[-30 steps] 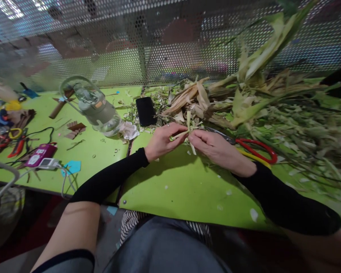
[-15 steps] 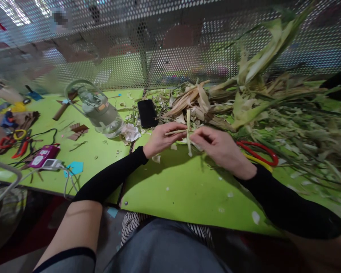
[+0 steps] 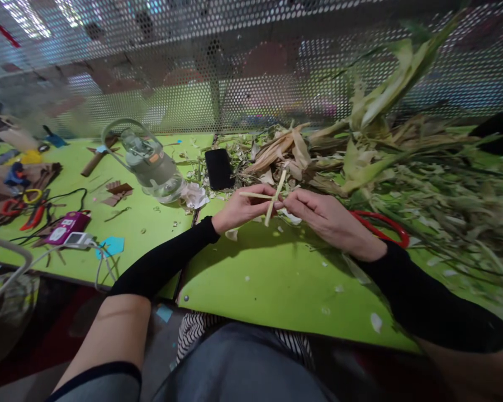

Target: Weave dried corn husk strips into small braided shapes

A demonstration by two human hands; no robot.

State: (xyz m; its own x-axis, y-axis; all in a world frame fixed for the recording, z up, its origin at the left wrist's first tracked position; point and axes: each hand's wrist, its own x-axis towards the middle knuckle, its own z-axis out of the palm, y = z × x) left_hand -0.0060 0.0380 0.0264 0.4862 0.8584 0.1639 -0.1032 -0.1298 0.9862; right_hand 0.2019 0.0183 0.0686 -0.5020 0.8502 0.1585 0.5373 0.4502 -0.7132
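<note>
Green worktop (image 3: 251,290) carries everything. Heap of tan and green dried husk leaves (image 3: 299,146) sits along the back edge toward the right corner, probably pushed there to leave working room. Clear bottle with grey-green lid (image 3: 153,164): left of it, near the back edge. Right hand (image 3: 324,220): fingertips drawn together, apparently on the flat, crossed pale yellow-green strips (image 3: 281,183). Left hand (image 3: 243,206): grip closed, pinching them near the crossing, likely to steady it. Black rectangular phone (image 3: 220,168) lies beside the heap. Strips are held above the worktop, between both hands. Versus earlier frame: the upright strip now leans, top toward the right; right fingertips closer to the crossing.
</note>
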